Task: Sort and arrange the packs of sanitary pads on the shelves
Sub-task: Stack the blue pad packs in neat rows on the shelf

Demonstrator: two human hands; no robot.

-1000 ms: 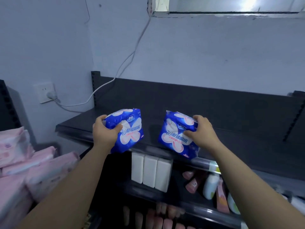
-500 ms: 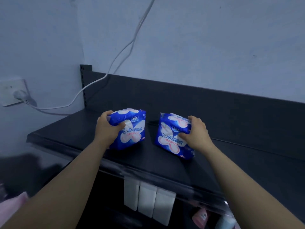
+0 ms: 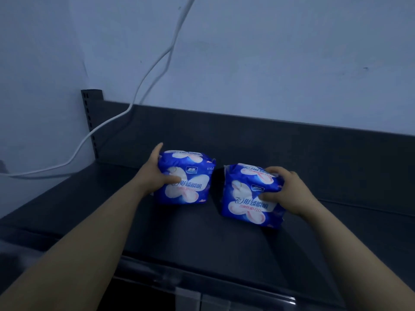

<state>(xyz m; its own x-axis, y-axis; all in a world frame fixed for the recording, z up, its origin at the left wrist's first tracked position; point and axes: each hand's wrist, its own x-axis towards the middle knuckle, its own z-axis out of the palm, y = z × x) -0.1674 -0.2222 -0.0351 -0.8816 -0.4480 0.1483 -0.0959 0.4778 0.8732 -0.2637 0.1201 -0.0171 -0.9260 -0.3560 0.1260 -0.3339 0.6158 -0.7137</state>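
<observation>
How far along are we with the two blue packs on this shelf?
Done: both appear set down on the dark shelf, apart. In hand: the left hand grips the left pack, the right hand the right pack, which leans. Left: straighten it, close the gap, let go.

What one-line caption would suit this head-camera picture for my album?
The left hand grips the left pack and the right hand the right pack, both blue, standing apart on the dark shelf.
</observation>
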